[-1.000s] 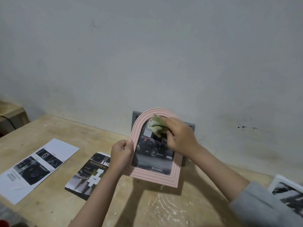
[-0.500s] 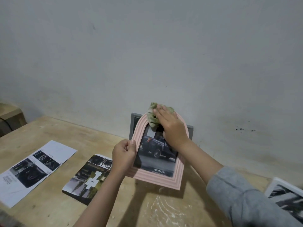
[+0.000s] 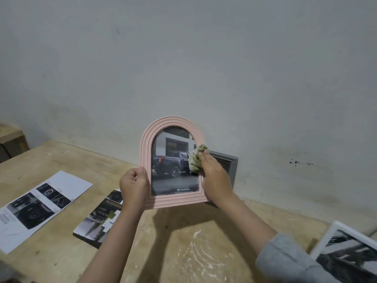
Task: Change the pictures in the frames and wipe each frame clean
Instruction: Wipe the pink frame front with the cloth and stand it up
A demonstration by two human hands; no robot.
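A pink arched picture frame [image 3: 171, 123] is held upright above the wooden table [image 3: 61, 160], showing a picture of a dark pickup truck. My left hand [image 3: 133, 185] grips the frame's lower left edge. My right hand [image 3: 214, 176] holds a crumpled green cloth [image 3: 196, 158] against the frame's right side, at mid height. A grey frame [image 3: 228, 162] leans on the wall behind my right hand, mostly hidden.
A printed sheet [image 3: 40, 203] with car photos lies at the left. A dark brochure [image 3: 102, 219] lies beside my left forearm. A white frame [image 3: 346, 254] with a dark picture sits at the lower right. The wall stands close behind the table.
My right hand moved the cloth from the top of the arch down to the frame's right side. The frame is held higher and more upright.
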